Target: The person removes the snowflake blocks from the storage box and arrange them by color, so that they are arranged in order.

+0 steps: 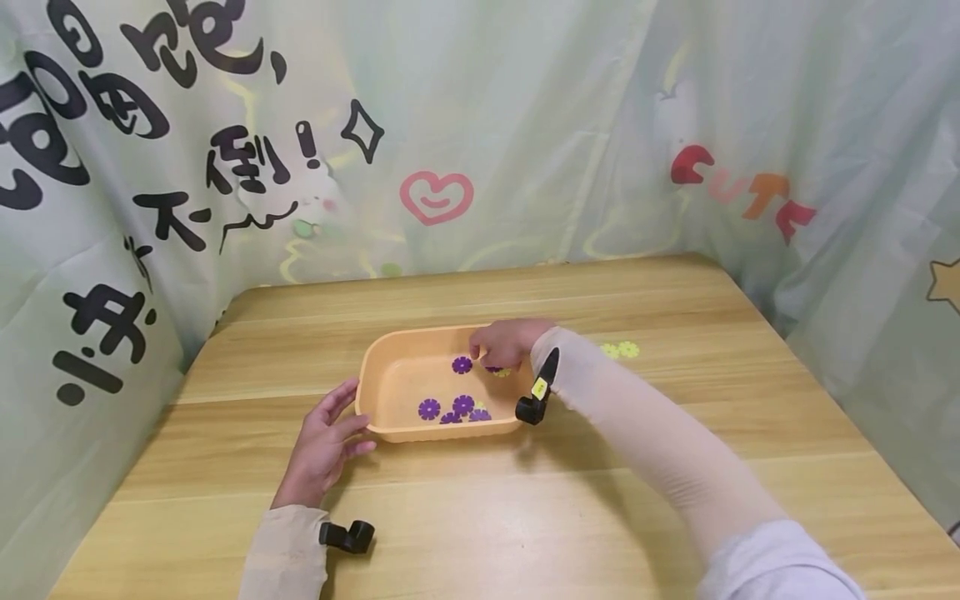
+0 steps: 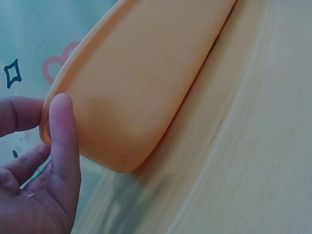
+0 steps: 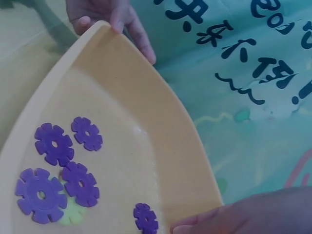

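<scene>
Two hands are at work around an orange tray [image 1: 390, 433] on the desk [image 1: 525, 517]. Nearest, the left hand [image 1: 324, 446] rests against the tray's left end with fingers relaxed and mostly straight; the left wrist view shows the thumb [image 2: 61, 131] lying on the rim, steadying rather than gripping. Just right of that hand, inside the tray, a cluster of purple snowflake discs [image 1: 453, 408] lies near the front wall, with one yellow-green disc [image 3: 73, 212] partly covered beneath them. Farther in, a single purple disc [image 1: 462, 364] lies just left of the right hand [image 1: 506, 342], which reaches over the tray's far right corner with fingers curled downward; a purple and a yellow-green piece show under its fingertips, but whether they are pinched cannot be told. Beyond that hand's wrist, two yellow-green discs [image 1: 621, 350] lie on the bare desk outside the tray. Judged from this layout, most discs are already in the tray and those two remain to be collected.
</scene>
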`<action>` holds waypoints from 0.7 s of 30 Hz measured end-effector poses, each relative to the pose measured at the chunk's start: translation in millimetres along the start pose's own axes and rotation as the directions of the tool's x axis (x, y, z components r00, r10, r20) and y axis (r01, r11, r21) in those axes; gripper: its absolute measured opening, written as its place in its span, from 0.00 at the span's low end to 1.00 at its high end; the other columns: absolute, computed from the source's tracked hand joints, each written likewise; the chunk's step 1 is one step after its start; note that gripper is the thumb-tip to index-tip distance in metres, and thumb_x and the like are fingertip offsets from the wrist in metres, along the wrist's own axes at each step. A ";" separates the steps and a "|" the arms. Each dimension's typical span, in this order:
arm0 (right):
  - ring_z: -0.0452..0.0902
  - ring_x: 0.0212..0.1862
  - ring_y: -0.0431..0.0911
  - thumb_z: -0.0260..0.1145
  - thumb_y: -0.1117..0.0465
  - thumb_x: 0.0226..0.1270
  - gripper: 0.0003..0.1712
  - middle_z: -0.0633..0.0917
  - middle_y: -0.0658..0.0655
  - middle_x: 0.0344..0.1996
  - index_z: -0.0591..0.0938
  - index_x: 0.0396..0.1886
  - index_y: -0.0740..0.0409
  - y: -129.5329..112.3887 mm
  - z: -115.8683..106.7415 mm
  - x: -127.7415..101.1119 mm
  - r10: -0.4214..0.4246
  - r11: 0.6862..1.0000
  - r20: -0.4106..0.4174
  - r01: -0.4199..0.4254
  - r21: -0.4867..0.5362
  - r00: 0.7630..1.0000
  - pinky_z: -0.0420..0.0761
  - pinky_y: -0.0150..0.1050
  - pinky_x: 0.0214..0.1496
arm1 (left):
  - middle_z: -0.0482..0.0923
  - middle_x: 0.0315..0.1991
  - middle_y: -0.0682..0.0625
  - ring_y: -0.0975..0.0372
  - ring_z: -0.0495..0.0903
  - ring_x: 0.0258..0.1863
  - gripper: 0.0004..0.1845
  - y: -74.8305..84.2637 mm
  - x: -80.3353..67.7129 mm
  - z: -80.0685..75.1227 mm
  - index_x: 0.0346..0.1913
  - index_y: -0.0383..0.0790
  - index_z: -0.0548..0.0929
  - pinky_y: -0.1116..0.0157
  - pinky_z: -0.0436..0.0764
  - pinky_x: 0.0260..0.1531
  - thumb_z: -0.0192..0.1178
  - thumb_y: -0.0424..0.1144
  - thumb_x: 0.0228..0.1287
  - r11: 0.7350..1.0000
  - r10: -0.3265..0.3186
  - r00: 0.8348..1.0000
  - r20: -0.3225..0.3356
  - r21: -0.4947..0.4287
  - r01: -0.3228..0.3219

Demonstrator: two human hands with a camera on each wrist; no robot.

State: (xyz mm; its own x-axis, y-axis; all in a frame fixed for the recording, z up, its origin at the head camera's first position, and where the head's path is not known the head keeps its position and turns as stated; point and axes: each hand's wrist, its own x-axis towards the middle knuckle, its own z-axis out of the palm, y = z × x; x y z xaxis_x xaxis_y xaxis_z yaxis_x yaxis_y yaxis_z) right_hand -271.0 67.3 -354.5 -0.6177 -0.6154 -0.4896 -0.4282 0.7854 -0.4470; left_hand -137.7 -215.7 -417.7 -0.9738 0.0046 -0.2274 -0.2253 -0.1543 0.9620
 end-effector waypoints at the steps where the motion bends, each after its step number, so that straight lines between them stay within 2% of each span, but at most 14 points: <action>1: 0.68 0.21 0.40 0.52 0.65 0.74 0.17 0.79 0.58 0.33 0.73 0.59 0.60 -1.1 1.0 0.7 0.011 1.000 0.012 -0.011 -0.002 1.000 0.73 0.29 0.23 | 0.55 0.71 0.45 0.62 0.76 0.30 0.36 0.0 0.0 0.1 0.74 0.39 0.57 0.68 0.86 0.28 0.53 0.20 0.65 1.000 -0.001 1.000 0.000 -0.001 0.001; 5: 0.66 0.21 0.40 0.51 0.66 0.74 0.17 0.75 0.57 0.39 0.72 0.60 0.58 -6.4 4.8 4.5 0.031 0.999 0.048 -0.032 0.021 0.998 0.72 0.29 0.22 | 0.55 0.71 0.45 0.62 0.76 0.30 0.36 0.2 -0.1 0.2 0.74 0.39 0.57 0.68 0.86 0.28 0.53 0.20 0.65 1.000 -0.001 1.000 -0.001 -0.001 0.001; 8: 0.69 0.22 0.41 0.52 0.64 0.75 0.15 0.76 0.55 0.43 0.74 0.58 0.56 -12.0 7.6 7.1 0.010 1.000 0.043 -0.011 0.027 0.999 0.73 0.30 0.22 | 0.55 0.71 0.45 0.62 0.76 0.30 0.36 0.4 0.0 0.0 0.74 0.39 0.57 0.68 0.86 0.28 0.53 0.20 0.65 1.000 0.001 1.000 -0.001 -0.003 -0.001; 11: 0.72 0.22 0.42 0.54 0.60 0.75 0.14 0.79 0.58 0.39 0.75 0.57 0.56 -19.2 9.4 8.7 -0.036 0.999 0.037 0.035 0.012 0.999 0.76 0.31 0.25 | 0.55 0.71 0.45 0.62 0.76 0.30 0.36 0.6 0.3 -0.4 0.74 0.39 0.57 0.68 0.86 0.28 0.53 0.20 0.65 1.000 0.002 1.000 -0.002 -0.007 -0.002; 15: 0.72 0.21 0.43 0.54 0.57 0.76 0.14 0.78 0.57 0.29 0.75 0.56 0.56 -25.0 10.8 11.7 -0.091 0.996 0.041 0.091 -0.003 0.995 0.78 0.32 0.26 | 0.55 0.71 0.45 0.63 0.77 0.29 0.36 1.0 0.6 -0.5 0.74 0.39 0.56 0.68 0.86 0.28 0.53 0.20 0.65 1.000 0.004 1.000 -0.001 -0.008 -0.004; 21: 0.70 0.20 0.42 0.52 0.63 0.76 0.14 0.76 0.57 0.30 0.74 0.57 0.59 -21.1 12.0 17.3 -0.120 0.984 0.024 0.116 0.138 0.992 0.74 0.31 0.22 | 0.55 0.71 0.45 0.63 0.76 0.30 0.36 0.2 0.5 -0.1 0.74 0.39 0.56 0.68 0.86 0.28 0.53 0.21 0.66 1.000 -0.004 1.000 -0.003 0.003 0.004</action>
State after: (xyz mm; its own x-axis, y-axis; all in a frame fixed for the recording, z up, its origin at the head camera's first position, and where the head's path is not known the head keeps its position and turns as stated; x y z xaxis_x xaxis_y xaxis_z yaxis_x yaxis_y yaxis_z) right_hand -264.7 39.3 -362.5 -0.5455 -0.7069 -0.4501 -0.4014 0.6919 -0.6001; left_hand -138.3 -215.9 -417.6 -0.9728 0.0026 -0.2318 -0.2295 -0.1510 0.9615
